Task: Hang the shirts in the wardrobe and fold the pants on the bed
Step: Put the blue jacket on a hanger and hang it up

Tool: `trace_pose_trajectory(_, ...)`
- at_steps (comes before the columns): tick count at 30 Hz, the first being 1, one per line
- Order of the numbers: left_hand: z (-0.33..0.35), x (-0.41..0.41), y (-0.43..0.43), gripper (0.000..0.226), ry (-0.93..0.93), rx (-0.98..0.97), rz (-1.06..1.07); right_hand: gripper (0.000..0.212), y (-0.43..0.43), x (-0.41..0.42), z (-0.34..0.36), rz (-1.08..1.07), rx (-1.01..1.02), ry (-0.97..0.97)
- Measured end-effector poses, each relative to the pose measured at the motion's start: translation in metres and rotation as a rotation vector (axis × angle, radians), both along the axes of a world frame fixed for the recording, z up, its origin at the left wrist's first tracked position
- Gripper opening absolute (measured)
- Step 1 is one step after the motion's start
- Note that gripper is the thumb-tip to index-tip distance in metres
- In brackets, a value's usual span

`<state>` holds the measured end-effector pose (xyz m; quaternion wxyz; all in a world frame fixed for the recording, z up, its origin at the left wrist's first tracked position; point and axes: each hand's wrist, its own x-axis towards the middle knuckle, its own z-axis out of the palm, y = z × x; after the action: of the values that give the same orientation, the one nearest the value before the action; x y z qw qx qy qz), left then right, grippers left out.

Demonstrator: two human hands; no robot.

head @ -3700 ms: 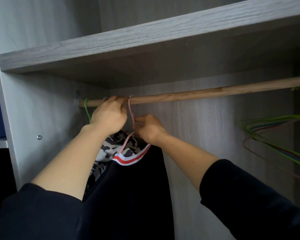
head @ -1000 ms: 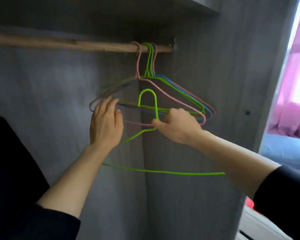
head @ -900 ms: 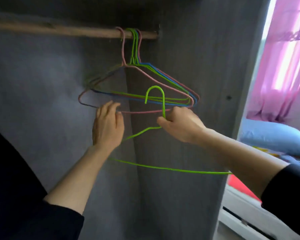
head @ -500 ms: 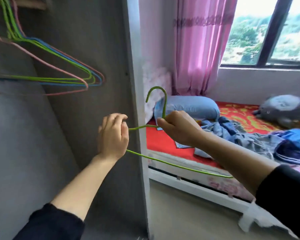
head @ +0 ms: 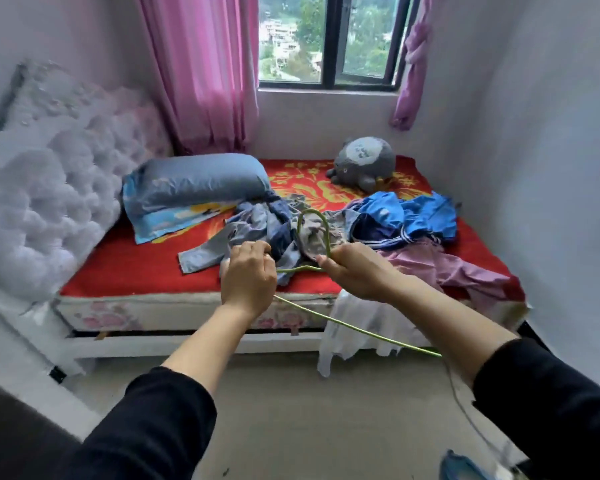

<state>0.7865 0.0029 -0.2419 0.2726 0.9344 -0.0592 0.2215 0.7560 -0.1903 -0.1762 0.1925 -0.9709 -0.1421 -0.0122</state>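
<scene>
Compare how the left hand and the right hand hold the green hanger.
The left hand grips the green hanger at its shoulder wire; the right hand pinches its neck below the hook. The left hand shows its back; the right hand shows its thumb side. Both hold the same hanger before the bed.

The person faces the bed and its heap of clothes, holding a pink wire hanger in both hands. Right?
Nearly. The head view shows the thin wire hanger is green, not pink. The rest stands: left hand and right hand both hold it, facing the red-covered bed and its heap of clothes.
</scene>
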Motion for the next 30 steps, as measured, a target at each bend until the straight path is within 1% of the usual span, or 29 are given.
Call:
trace_pose_trajectory(3,-0.013,0.027,-0.062,0.026,0.067,0.017,-0.076,0.045,-0.058,0.010,-0.021,-0.110,0.000,0.058)
trace_pose_trajectory(8,-0.041,0.081,-0.142,0.027,0.203,0.098,-0.164,0.042,-0.131,0.043,-0.052,-0.242,0.126,0.130)
trace_pose_trajectory(12,-0.070,0.140,-0.196,0.028,0.313,0.159,-0.197,0.038,-0.181,0.096,-0.077,-0.359,0.279,0.155)
trace_pose_trajectory(16,-0.092,0.217,-0.247,0.028,0.390,0.200,-0.229,0.023,-0.228,0.172,-0.091,-0.483,0.415,0.159)
trace_pose_trajectory(19,-0.101,0.276,-0.284,0.028,0.465,0.203,-0.260,0.022,-0.263,0.224,-0.098,-0.567,0.409,0.189)
trace_pose_trajectory(22,-0.104,0.328,-0.328,0.027,0.489,0.189,-0.310,0.023,-0.302,0.266,-0.107,-0.643,0.420,0.215)
trace_pose_trajectory(26,-0.117,0.377,-0.388,0.026,0.515,0.213,-0.411,0.024,-0.357,0.307,-0.126,-0.799,0.488,0.195)
trace_pose_trajectory(30,-0.139,0.423,-0.442,0.027,0.555,0.243,-0.440,0.022,-0.417,0.349,-0.151,-0.935,0.531,0.166)
